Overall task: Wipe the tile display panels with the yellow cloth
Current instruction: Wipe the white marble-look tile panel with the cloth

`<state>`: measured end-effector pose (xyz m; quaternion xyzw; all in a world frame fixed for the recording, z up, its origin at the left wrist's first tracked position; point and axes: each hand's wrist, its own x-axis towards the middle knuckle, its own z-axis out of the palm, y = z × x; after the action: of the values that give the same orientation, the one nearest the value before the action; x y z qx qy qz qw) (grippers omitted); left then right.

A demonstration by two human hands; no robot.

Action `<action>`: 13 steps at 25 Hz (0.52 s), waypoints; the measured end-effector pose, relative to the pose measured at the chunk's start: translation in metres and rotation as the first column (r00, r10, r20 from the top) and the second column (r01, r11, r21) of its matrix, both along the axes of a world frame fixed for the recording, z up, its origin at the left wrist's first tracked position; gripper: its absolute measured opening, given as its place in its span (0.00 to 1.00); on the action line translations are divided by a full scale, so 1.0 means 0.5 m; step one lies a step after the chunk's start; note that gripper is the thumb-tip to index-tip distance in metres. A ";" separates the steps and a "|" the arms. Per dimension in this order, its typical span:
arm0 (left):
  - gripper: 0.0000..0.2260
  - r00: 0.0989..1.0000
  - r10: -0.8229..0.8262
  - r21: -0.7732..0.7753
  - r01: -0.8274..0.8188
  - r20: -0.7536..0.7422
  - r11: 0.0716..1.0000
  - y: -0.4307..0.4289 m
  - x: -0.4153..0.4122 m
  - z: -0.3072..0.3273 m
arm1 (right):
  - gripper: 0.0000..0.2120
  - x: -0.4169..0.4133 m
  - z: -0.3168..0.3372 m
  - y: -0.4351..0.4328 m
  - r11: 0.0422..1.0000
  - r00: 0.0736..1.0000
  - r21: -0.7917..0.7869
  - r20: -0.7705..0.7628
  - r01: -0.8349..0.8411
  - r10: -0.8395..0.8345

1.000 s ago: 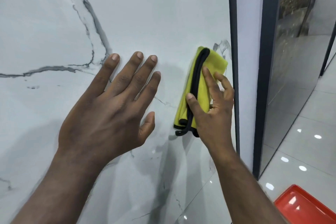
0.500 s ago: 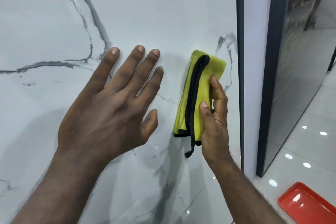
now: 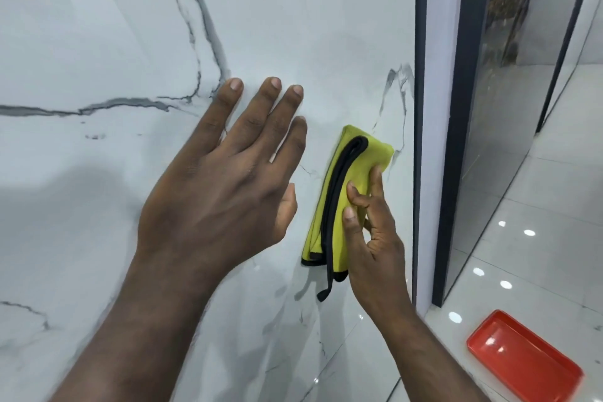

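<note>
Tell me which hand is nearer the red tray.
Right. The right hand, pressing the cloth on the panel, is up-left of the tray; the left hand rests on the panel farther left.

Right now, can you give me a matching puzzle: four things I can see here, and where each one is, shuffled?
1. left hand
2. right hand
3. yellow cloth
4. red tray

A. on the glossy floor, lower right
B. flat on the marble panel, fingers spread
C. folded, black-trimmed, against the panel
D. pressing on the cloth

Pairs: 1-B, 2-D, 3-C, 4-A
</note>
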<state>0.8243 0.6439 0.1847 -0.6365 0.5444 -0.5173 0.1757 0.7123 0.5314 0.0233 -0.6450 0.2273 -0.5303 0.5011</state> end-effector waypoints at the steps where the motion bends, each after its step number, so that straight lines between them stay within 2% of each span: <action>1: 0.28 1.000 -0.007 -0.001 0.007 -0.001 1.000 0.001 0.001 0.001 | 0.19 -0.007 -0.002 0.002 1.000 0.999 0.017 -0.032 -0.024 0.025; 5: 0.27 0.999 -0.028 -0.010 0.028 -0.023 1.000 0.002 0.001 0.002 | 0.28 -0.018 -0.016 -0.022 0.996 0.987 0.046 -0.145 -0.071 0.077; 8: 0.27 0.999 -0.028 -0.041 0.027 -0.025 0.999 0.004 -0.005 -0.003 | 0.29 0.004 -0.020 -0.031 0.994 0.983 -0.090 -0.177 -0.062 0.045; 13: 0.31 0.999 0.024 -0.180 -0.029 -0.031 0.983 -0.004 -0.014 -0.004 | 0.30 0.040 0.003 -0.110 0.984 0.995 -0.169 -0.089 -0.058 0.044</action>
<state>0.8171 0.6418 0.1826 -0.6643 0.4894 -0.5528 0.1162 0.7324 0.4762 0.0246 -0.7134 0.1854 -0.5068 0.4471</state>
